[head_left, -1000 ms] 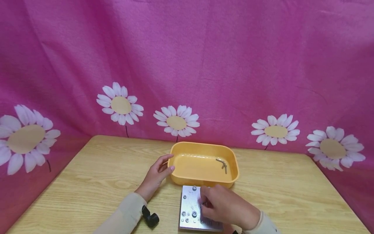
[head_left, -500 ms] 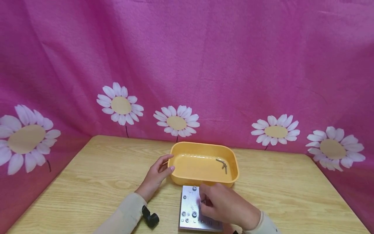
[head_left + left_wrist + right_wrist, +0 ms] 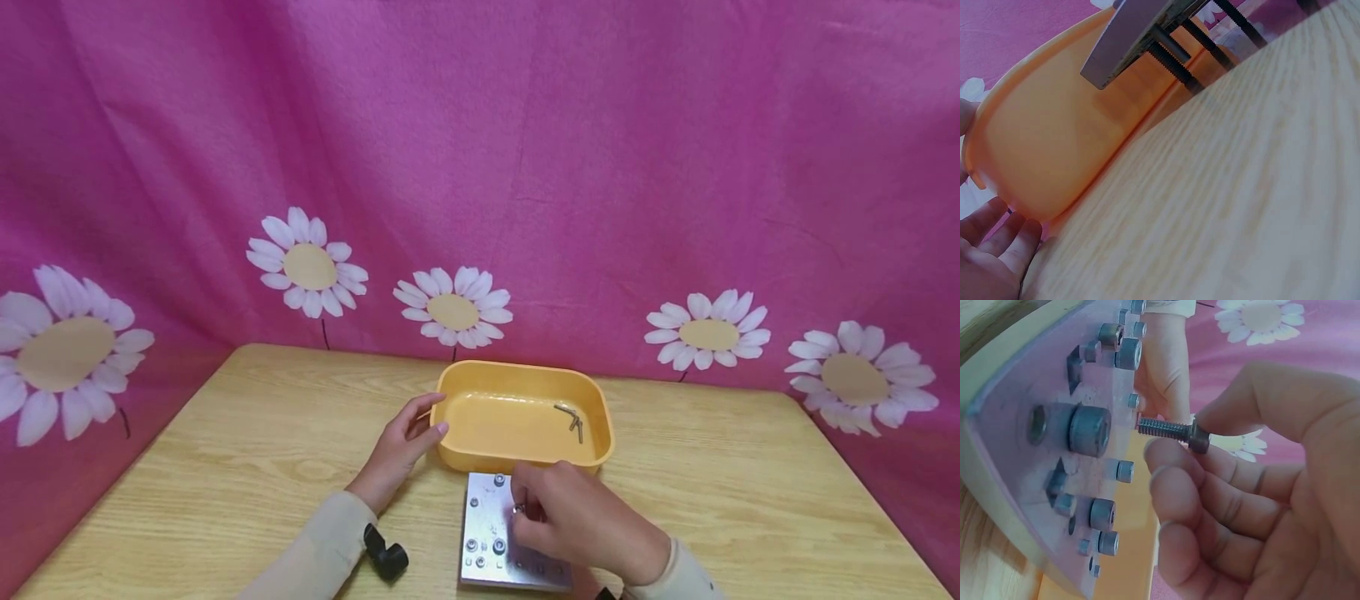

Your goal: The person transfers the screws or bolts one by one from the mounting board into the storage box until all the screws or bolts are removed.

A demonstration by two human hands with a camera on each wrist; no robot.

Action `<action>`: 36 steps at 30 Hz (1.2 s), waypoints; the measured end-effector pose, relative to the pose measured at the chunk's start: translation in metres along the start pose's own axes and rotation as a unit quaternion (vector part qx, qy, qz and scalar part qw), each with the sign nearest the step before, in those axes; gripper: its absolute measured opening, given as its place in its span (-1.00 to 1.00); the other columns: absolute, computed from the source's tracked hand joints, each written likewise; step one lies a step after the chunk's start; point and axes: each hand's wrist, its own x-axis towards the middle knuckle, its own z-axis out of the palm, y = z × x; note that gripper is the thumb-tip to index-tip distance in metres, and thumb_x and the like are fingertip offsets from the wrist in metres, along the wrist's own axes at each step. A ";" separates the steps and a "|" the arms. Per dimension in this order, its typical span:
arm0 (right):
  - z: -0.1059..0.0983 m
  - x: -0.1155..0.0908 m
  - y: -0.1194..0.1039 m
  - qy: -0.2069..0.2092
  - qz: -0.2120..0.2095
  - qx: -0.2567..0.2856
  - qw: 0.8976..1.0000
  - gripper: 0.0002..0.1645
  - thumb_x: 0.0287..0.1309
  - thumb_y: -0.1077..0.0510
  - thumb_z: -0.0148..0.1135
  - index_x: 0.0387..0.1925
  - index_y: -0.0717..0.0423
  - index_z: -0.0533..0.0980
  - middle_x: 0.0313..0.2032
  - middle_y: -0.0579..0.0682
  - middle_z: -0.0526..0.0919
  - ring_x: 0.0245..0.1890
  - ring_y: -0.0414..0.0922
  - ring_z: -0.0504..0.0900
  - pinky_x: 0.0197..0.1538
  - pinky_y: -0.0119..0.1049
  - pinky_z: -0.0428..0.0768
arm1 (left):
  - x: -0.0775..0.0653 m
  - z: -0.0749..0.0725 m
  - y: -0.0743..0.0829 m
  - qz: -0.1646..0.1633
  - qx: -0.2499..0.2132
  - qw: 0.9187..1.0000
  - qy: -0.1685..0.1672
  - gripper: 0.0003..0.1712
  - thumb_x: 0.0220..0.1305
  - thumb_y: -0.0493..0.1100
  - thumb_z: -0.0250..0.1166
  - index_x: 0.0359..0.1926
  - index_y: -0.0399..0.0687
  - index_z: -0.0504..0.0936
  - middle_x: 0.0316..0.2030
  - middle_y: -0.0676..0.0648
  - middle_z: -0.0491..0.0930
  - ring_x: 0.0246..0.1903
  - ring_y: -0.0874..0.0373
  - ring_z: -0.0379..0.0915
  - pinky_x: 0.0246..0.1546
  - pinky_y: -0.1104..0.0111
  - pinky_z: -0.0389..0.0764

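My right hand pinches a socket head screw by its head between thumb and fingers. The threaded shank is bare and points at a metal plate, apart from its face. Several socket head screws of different sizes sit in that plate, with open holes among them. The left wrist view shows threaded shanks sticking out below it. My left hand rests against the left end of a yellow plastic tub, its fingers loosely extended at the rim and outer wall.
Several loose screws lie inside the tub on the right. The plate stands raised on the wooden table, just in front of the tub. A pink flowered cloth hangs behind the table. Black camera mounts sit at the wrists.
My right hand has risen slightly, with the pinched screw coming up from the plate. The left hand and the tub have stayed in place.
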 end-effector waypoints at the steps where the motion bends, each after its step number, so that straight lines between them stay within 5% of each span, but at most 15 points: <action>1: 0.000 0.000 0.000 0.002 0.000 0.002 1.000 -0.80 0.07 0.14 0.30 -0.49 -0.16 0.42 -0.68 -0.30 0.38 -0.65 -0.40 0.35 -0.62 -0.52 0.34 | 0.000 0.000 0.000 0.002 -0.001 1.000 -0.001 -0.49 0.29 -0.03 0.29 0.25 0.28 0.43 0.35 0.02 0.27 0.34 0.00 0.21 0.27 0.19 0.35; 14: -0.002 0.003 0.002 0.007 0.015 0.042 0.999 -0.84 0.09 0.13 0.29 -0.45 -0.15 0.45 -0.66 -0.30 0.46 -0.66 -0.39 0.41 -0.64 -0.50 0.41 | 0.000 0.001 0.004 -0.009 0.002 1.000 0.003 -0.50 0.29 0.00 0.29 0.23 0.35 0.43 0.34 0.08 0.27 0.34 0.04 0.20 0.27 0.21 0.35; 24: -0.002 0.003 0.008 0.057 0.010 0.026 0.998 -0.84 0.04 0.15 0.27 -0.41 -0.16 0.44 -0.65 -0.31 0.46 -0.66 -0.40 0.38 -0.63 -0.52 0.36 | 0.000 0.000 0.003 0.013 -0.017 1.000 -0.012 -0.48 0.31 -0.05 0.28 0.27 0.21 0.43 0.34 0.02 0.28 0.34 0.01 0.20 0.30 0.19 0.33; 36: -0.002 0.008 0.018 0.123 0.054 0.011 0.991 -0.83 0.03 0.15 0.30 -0.39 -0.12 0.45 -0.66 -0.27 0.42 -0.65 -0.34 0.38 -0.62 -0.48 0.39 | 0.000 -0.001 0.001 0.010 -0.014 1.000 -0.013 -0.48 0.31 -0.05 0.27 0.28 0.23 0.42 0.34 0.04 0.28 0.32 0.01 0.22 0.28 0.18 0.36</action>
